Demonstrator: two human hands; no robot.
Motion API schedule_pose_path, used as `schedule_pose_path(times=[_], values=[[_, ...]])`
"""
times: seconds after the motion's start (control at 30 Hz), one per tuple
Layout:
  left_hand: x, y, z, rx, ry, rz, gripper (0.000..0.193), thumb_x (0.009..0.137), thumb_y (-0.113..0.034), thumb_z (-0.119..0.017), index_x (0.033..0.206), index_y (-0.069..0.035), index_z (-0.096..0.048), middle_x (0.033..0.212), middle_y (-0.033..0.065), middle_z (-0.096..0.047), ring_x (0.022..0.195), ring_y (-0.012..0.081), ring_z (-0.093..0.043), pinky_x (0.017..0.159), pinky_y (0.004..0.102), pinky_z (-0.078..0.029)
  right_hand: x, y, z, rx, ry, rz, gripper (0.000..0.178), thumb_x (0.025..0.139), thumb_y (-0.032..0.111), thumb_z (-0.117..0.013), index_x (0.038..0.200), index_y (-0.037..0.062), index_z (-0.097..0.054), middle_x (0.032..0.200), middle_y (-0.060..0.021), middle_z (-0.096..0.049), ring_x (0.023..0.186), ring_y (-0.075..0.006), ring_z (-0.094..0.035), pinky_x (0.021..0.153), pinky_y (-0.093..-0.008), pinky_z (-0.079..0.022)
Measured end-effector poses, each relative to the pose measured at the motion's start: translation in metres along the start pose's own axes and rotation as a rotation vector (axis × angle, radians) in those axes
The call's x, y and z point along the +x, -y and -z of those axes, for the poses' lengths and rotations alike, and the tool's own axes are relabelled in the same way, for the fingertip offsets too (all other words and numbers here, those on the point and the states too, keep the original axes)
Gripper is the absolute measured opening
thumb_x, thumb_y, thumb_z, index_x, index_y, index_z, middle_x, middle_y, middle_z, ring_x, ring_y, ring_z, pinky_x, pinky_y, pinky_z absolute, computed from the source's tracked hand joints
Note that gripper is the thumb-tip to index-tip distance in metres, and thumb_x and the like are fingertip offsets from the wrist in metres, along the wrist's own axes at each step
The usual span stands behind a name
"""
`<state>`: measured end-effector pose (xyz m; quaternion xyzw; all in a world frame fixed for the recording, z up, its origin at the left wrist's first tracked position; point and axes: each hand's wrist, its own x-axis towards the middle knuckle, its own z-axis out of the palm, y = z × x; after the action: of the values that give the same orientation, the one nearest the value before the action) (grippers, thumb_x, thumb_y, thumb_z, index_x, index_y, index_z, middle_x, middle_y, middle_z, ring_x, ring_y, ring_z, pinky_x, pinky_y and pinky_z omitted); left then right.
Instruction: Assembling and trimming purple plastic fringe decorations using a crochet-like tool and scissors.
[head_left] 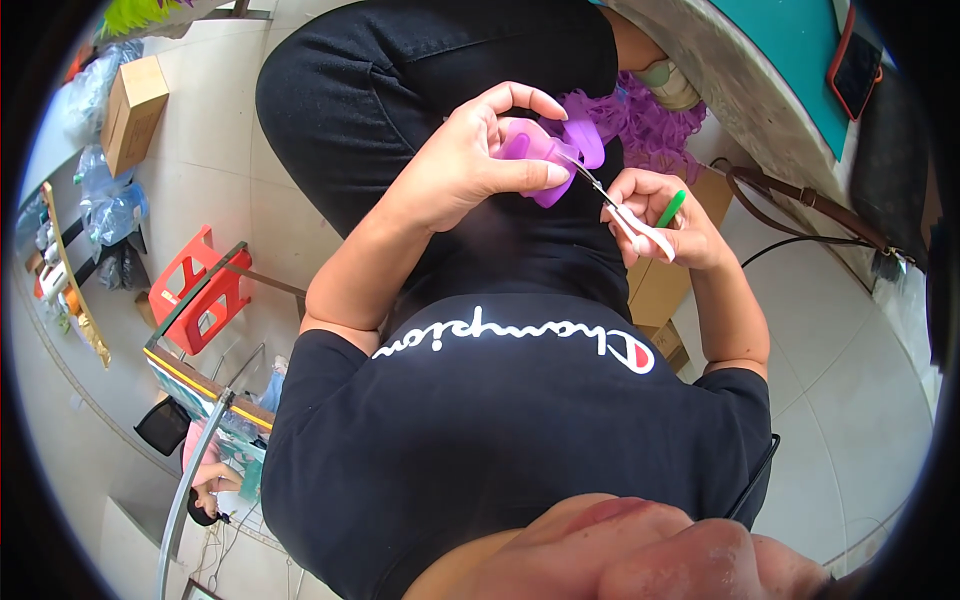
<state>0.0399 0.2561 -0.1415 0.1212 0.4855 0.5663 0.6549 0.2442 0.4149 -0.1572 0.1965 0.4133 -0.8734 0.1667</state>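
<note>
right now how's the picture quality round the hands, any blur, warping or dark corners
Head view: even daylight, no harsh glare; the left hand, the purple piece and the scissors in the right hand are fairly sharp; fisheye bends the floor tiles toward the rim; black vignette fills the corners; the near skin at the bottom edge is blurred.

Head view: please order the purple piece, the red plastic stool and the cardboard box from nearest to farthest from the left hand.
1. Purple piece: pinched in the left hand.
2. Red plastic stool: on the floor, lower left.
3. Cardboard box: far left, near the picture's rim.
</note>
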Motion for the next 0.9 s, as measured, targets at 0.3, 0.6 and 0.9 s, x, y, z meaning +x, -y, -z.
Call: schedule_pose_path(times=[0.3, 0.6, 0.9], values=[[0.003, -0.001, 0.005, 0.045, 0.053, 0.027, 0.052, 0.074, 0.001, -0.077, 0.117, -0.001, -0.048, 0.087, 0.0059, -0.066, 0.077, 0.009, -0.063, 0.072, 0.021, -0.052, -0.001, 0.001, 0.003, 0.017, 0.021, -0.054, 0.051, 0.066, 0.021, -0.079, 0.101, -0.0069, -0.054, 0.071, -0.0066, -0.061, 0.057, -0.0104, -0.062, 0.053, -0.0191, -0.048], [0.007, 0.0, -0.004, 0.048, 0.037, -0.029, 0.048, 0.074, 0.0, -0.078, 0.115, 0.0, -0.053, 0.091, 0.0057, -0.067, 0.082, 0.0089, -0.063, 0.077, 0.0217, -0.051, 0.003, -0.011, 0.006, 0.114, -0.016, 0.095, 0.06, 0.067, 0.034, -0.076, 0.105, -0.0039, -0.049, 0.068, -0.0046, -0.056, 0.056, -0.0109, -0.056, 0.049, -0.0178, -0.038], [0.019, 0.027, -0.012, -0.061, 0.02, -0.166, 0.023, 0.088, -0.016, -0.069, 0.104, 0.0, -0.065, 0.092, 0.006, -0.069, 0.085, 0.0113, -0.063, 0.083, 0.0252, -0.048, 0.009, -0.007, 0.005, 0.142, -0.019, 0.236, 0.059, 0.073, 0.037, -0.075, 0.107, -0.0032, -0.047, 0.068, -0.0088, -0.057, 0.052, -0.0071, -0.05, 0.046, -0.0162, -0.03]])
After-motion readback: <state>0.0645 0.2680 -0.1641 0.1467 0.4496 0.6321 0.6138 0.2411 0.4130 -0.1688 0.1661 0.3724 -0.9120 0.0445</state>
